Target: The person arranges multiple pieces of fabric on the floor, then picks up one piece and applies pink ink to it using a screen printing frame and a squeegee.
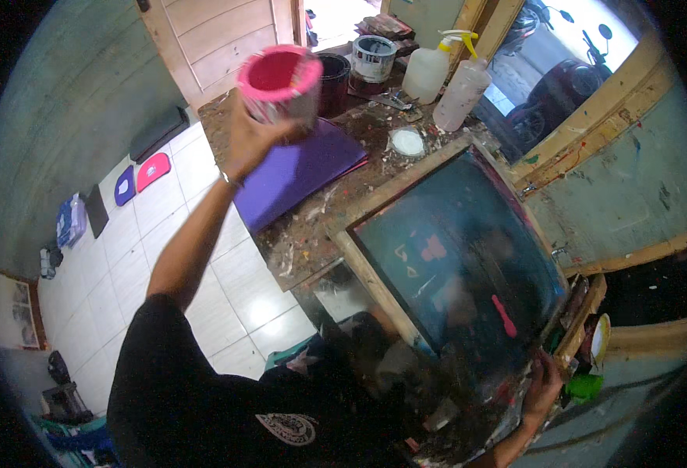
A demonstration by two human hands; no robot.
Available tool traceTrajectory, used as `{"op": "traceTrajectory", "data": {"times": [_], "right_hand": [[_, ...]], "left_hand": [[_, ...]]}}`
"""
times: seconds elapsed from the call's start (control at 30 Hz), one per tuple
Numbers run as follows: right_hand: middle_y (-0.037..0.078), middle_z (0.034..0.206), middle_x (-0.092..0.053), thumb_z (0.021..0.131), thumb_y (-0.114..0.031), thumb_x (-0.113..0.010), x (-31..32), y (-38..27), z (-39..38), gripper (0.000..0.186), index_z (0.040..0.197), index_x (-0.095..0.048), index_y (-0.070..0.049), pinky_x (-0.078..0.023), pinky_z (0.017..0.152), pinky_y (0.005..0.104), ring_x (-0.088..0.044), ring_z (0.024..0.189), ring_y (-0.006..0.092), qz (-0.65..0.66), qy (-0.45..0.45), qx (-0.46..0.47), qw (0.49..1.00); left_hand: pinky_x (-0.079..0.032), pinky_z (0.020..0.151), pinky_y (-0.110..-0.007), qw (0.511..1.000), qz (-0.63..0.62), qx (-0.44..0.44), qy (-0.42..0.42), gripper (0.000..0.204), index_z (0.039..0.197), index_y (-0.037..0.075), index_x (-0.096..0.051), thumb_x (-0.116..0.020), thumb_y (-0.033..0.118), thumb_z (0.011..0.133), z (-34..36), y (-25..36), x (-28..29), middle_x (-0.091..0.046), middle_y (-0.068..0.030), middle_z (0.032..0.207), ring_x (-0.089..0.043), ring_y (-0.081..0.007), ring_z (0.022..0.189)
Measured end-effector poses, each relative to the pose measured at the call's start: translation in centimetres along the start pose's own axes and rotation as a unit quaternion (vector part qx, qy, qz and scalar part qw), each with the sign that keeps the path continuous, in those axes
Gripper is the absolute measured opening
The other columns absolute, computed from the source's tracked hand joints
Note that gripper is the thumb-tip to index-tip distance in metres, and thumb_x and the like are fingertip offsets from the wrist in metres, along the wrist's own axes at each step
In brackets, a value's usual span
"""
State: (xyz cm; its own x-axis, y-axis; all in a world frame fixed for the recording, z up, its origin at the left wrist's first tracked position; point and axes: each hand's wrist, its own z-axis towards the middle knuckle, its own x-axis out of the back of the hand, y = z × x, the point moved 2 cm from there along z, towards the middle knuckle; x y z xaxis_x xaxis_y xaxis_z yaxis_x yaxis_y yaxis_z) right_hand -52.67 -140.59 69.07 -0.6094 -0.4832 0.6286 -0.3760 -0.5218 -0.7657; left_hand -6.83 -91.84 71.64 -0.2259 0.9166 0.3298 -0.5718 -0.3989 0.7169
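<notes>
My left hand [256, 140] is raised over the far left of the table, wrapped round a paint-smeared can [300, 105] with a bright pink rim and inside. Under it lies a purple sheet [304, 175] on the tabletop. A wood-framed printing screen [374, 279] with a dark mesh rests tilted across the table in front of me. Pink marks show on the mesh, one a long streak. Down at the screen's near right corner is my right hand [542, 386], its fingers bent against the edge; part of its grip is hidden.
Behind the pink can stand a dark can [332, 82], a grey-white can [373, 58] and two spray bottles [462, 95]. A white round lid [407, 142] lies beside the screen. Green and yellow-rimmed containers [585, 388] sit right of my right hand. Flat pieces lie on the tiled floor at left.
</notes>
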Motion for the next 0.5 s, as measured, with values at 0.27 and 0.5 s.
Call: {"op": "traceTrajectory", "data": {"times": [0.27, 0.5], "right_hand": [[0.009, 0.097, -0.066, 0.094, -0.001, -0.058, -2.4, -3.7, -1.0, 0.018, 0.111, -0.063, 0.005, -0.051, 0.081, 0.0307, -0.063, 0.090, 0.0177, -0.039, -0.005, -0.002, 0.999], [0.003, 0.084, -0.060, 0.096, -0.015, -0.062, -3.0, -6.1, -1.7, 0.022, 0.108, -0.065, 0.002, -0.043, 0.058, 0.0247, -0.054, 0.067, 0.0098, -0.045, -0.037, -0.073, 0.996]], "left_hand": [[-0.053, 0.091, -0.041, 0.992, 0.052, 0.072, 0.085, 0.091, 0.132, 0.002, -0.046, -0.092, 0.032, 0.060, 7.7, -17.9, -0.2, -0.064, -0.0178, 0.120, -0.065, -0.0297, 0.106], [-0.053, 0.088, -0.041, 0.987, 0.075, 0.117, 0.085, 0.088, 0.128, 0.001, -0.051, -0.094, 0.038, 0.060, 6.6, -22.1, -4.1, -0.067, -0.0164, 0.114, -0.066, -0.0290, 0.102]]}}
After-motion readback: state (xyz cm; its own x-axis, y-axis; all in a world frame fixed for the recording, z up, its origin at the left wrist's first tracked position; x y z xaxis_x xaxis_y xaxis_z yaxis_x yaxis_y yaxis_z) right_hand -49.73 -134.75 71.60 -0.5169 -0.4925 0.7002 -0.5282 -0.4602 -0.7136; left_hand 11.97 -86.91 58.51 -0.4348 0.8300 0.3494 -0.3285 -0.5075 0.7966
